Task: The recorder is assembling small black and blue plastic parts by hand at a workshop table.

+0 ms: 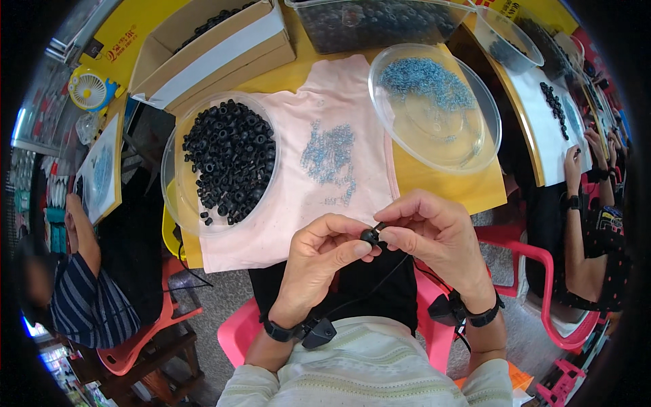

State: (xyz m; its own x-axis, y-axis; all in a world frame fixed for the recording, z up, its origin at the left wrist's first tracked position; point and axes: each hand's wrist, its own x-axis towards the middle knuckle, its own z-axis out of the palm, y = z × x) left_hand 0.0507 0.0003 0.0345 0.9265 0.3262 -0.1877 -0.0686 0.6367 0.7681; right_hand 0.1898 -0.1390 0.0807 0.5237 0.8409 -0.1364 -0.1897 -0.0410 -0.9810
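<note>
Over my lap, just off the table's near edge, my left hand [319, 261] pinches a small round black plastic part [370, 236] between thumb and fingers. My right hand [434, 237] meets it there, thumb and forefinger closed at the part's upper right side; whatever tiny piece they grip is too small to make out. A pink cloth [291, 237] covers the table's middle. On it lies a loose patch of tiny bluish-silver pieces [329, 152]. Left of them, a clear round tray [169, 203] holds many black ring-like parts [230, 156].
A clear lid-like tray [468, 152] with more bluish-silver pieces lies at the right. Behind stand an open cardboard box [224, 61] and a clear bin [380, 30] of black parts. Other people work at tables on both sides, near a pink chair [542, 258].
</note>
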